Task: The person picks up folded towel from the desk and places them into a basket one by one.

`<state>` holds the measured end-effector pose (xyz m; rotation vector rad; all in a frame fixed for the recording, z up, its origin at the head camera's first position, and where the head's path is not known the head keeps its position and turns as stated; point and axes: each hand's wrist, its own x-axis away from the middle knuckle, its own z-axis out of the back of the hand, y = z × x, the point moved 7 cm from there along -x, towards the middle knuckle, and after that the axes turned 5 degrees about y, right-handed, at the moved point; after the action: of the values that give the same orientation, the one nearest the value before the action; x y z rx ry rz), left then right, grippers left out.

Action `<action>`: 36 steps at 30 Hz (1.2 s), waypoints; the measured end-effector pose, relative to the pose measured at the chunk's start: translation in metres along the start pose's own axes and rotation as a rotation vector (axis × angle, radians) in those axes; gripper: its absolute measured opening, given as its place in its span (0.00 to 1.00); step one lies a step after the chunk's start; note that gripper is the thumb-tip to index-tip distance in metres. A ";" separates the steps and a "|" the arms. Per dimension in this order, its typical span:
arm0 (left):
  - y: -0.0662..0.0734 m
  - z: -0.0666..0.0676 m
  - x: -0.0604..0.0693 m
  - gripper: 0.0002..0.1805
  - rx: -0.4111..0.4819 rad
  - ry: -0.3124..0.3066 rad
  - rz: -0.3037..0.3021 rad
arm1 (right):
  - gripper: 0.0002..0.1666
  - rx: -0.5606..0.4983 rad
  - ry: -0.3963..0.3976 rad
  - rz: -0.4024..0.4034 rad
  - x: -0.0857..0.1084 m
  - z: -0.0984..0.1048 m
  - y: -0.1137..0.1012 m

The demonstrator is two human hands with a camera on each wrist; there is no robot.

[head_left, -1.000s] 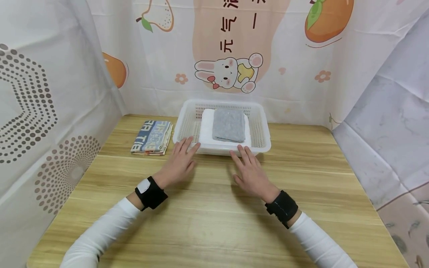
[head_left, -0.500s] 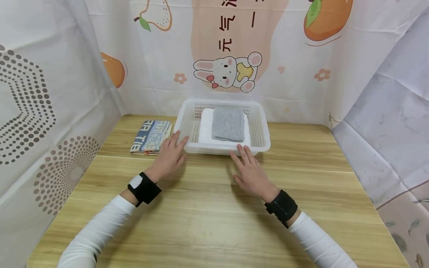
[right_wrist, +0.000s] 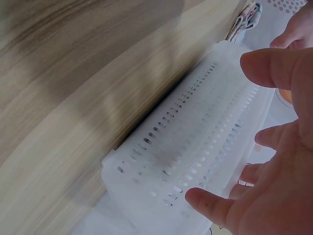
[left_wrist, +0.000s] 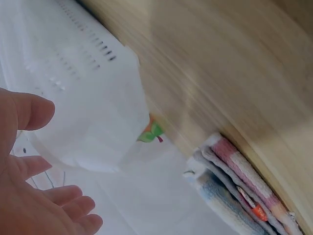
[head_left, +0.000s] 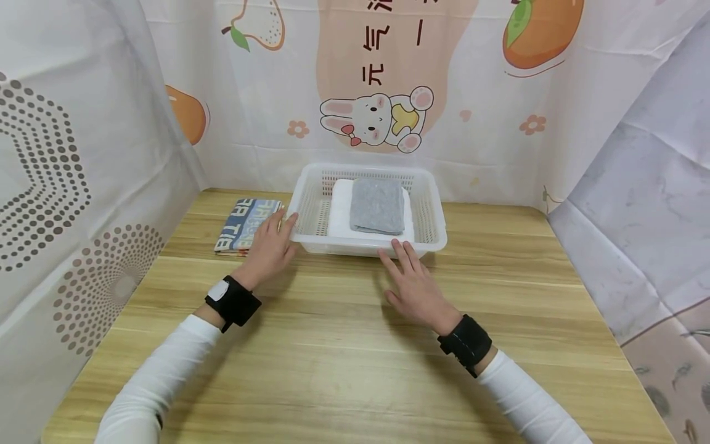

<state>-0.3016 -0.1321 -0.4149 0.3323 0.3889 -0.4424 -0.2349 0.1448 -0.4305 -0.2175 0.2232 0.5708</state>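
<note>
A white perforated plastic basket stands at the back of the table. Inside it lies a folded white towel with a smaller folded grey towel on top. My left hand, fingers extended, is at the basket's front left corner and partly covers a folded blue-and-cream lettered towel. That towel's layered edge shows in the left wrist view, apart from the fingers. My right hand is spread, its fingertips at the basket's front rim. Neither hand grips anything.
The wooden table extends in front of and to both sides of the basket. A printed curtain hangs close behind it, and fabric also hangs along the left and right sides.
My left hand has moved left along the basket's front rim to its corner, and now overlaps the lettered towel in the head view. My right hand has stayed in place.
</note>
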 end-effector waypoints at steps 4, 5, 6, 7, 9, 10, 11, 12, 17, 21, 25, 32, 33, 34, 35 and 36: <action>-0.010 -0.002 -0.003 0.33 0.017 -0.009 0.040 | 0.50 0.005 0.011 0.011 0.000 0.000 0.000; -0.012 -0.002 -0.003 0.34 0.025 -0.018 0.056 | 0.50 0.008 0.015 0.015 0.000 0.000 0.000; -0.015 -0.003 -0.004 0.34 0.026 -0.024 0.068 | 0.50 0.015 0.016 0.017 0.000 0.000 0.000; -0.018 -0.004 -0.004 0.34 0.029 -0.034 0.083 | 0.50 0.019 0.016 0.018 0.000 0.000 0.000; -0.022 -0.005 -0.004 0.34 0.032 -0.048 0.108 | 0.50 0.027 0.015 0.020 0.000 -0.001 0.000; -0.025 -0.006 -0.005 0.35 0.034 -0.054 0.120 | 0.50 0.032 0.016 0.022 0.000 -0.001 0.000; -0.027 -0.006 -0.005 0.35 0.035 -0.059 0.130 | 0.50 0.035 0.013 0.022 0.000 -0.001 0.000; -0.029 -0.007 -0.005 0.36 0.033 -0.063 0.138 | 0.50 0.035 0.010 0.021 0.000 -0.002 0.000; -0.041 -0.011 -0.003 0.37 0.027 -0.091 0.184 | 0.49 0.044 0.005 0.022 0.000 -0.003 0.000; -0.052 -0.013 -0.003 0.37 0.014 -0.113 0.235 | 0.50 0.061 0.008 0.022 0.000 -0.004 0.001; -0.066 -0.014 -0.004 0.38 0.025 -0.140 0.298 | 0.50 0.063 0.015 0.026 0.000 -0.003 0.001; -0.082 -0.013 -0.006 0.38 0.041 -0.186 0.357 | 0.51 0.059 0.033 0.034 0.000 -0.003 0.000; -0.084 -0.013 -0.007 0.38 0.038 -0.187 0.360 | 0.51 0.061 0.035 0.035 0.000 -0.002 0.000; -0.086 -0.013 -0.007 0.37 0.036 -0.187 0.362 | 0.51 0.065 0.035 0.036 0.001 -0.003 0.000; -0.088 -0.013 -0.007 0.37 0.038 -0.187 0.367 | 0.51 0.065 0.034 0.036 0.001 -0.003 0.000; -0.090 -0.013 -0.007 0.37 0.040 -0.188 0.373 | 0.52 0.064 0.031 0.036 0.001 -0.003 0.000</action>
<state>-0.3538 -0.2017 -0.4437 0.3896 0.1296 -0.1140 -0.2346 0.1444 -0.4332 -0.1610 0.2749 0.5951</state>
